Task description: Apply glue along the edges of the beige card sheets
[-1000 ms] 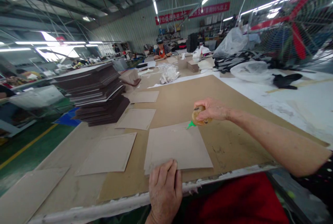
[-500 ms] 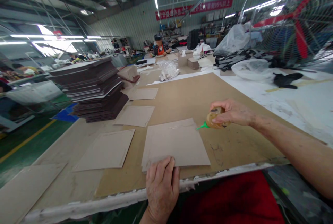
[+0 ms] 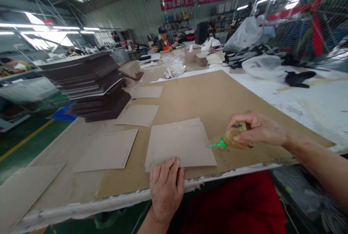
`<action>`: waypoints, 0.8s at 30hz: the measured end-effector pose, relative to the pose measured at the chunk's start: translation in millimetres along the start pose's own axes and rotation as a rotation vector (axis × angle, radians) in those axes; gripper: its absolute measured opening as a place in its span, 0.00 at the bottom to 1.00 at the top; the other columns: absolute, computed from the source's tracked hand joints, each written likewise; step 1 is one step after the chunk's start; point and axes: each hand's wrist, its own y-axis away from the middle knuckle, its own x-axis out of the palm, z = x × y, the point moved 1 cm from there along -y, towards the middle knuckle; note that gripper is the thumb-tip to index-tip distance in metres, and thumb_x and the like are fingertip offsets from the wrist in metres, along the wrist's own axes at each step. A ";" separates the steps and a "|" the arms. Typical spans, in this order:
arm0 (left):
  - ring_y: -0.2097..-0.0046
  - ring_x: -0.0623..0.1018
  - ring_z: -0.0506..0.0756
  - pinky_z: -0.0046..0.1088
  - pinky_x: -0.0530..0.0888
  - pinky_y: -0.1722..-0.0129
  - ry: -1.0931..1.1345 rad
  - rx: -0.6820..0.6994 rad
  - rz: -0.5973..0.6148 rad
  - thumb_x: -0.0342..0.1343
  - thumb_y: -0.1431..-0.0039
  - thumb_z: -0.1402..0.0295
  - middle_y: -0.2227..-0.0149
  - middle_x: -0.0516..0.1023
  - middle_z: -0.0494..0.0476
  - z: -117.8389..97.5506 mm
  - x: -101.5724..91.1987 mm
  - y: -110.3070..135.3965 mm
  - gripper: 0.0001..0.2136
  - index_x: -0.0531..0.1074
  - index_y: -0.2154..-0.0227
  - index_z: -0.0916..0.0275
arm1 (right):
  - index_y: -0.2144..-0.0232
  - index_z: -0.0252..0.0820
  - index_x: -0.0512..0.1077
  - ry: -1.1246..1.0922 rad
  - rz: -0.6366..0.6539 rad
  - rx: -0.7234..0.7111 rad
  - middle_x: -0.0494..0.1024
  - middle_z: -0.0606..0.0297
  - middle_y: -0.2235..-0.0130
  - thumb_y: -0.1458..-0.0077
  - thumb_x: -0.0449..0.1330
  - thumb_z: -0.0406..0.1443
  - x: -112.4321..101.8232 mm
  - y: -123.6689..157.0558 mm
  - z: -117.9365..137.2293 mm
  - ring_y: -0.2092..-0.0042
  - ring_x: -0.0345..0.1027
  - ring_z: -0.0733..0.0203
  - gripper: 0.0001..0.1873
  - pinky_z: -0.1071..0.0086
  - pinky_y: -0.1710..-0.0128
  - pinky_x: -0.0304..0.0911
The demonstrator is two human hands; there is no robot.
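My right hand (image 3: 257, 129) is wrapped round a small squeeze bottle (image 3: 237, 134) of amber liquid, tilted so that its green nozzle points left. The nozzle tip is at the right edge of a grey-brown cardboard sheet (image 3: 179, 143); I cannot tell whether it touches. Another sheet's edges show beneath that one, slightly offset. My left hand (image 3: 166, 185) lies with its fingers over the near edge of the sheet, pressing from above rather than gripping. Faint glossy lines run near the sheet's edges.
More cardboard sheets (image 3: 107, 150) lie in a row to the left. A tall stack of dark brown boards (image 3: 100, 92) stands behind them. Crumpled clear plastic (image 3: 174, 66), a black glove (image 3: 299, 78) and a caged fan (image 3: 312, 16) are farther off. A person (image 3: 164, 42) sits across the table.
My right hand has brought the bottle towards me, its nozzle moving down along the sheet's right side. My left hand stays at the near edge. The view has shifted slightly.
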 end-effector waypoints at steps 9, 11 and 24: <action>0.57 0.77 0.60 0.39 0.71 0.53 -0.015 0.002 -0.002 0.60 0.37 0.74 0.58 0.82 0.60 -0.3 -0.9 -1.6 0.09 0.75 0.54 0.64 | 0.64 0.44 0.79 0.006 -0.018 -0.081 0.75 0.67 0.72 0.46 0.69 0.49 13.8 34.0 -6.5 0.73 0.65 0.66 0.16 0.74 0.77 0.57; 0.57 0.78 0.59 0.39 0.71 0.54 -0.013 -0.003 -0.003 0.60 0.37 0.74 0.58 0.82 0.59 -0.4 -1.2 -1.8 0.09 0.75 0.54 0.63 | 0.64 0.45 0.79 0.019 -0.004 -0.101 0.75 0.67 0.72 0.47 0.69 0.49 15.9 37.3 -4.7 0.72 0.65 0.65 0.16 0.73 0.76 0.57; 0.56 0.78 0.60 0.40 0.72 0.53 -0.010 -0.024 0.027 0.61 0.38 0.74 0.57 0.82 0.60 -0.2 -1.7 -0.7 0.10 0.75 0.53 0.63 | 0.66 0.47 0.80 -0.060 -0.069 0.015 0.76 0.64 0.72 0.49 0.70 0.51 17.7 48.7 -7.1 0.71 0.67 0.60 0.16 0.68 0.75 0.61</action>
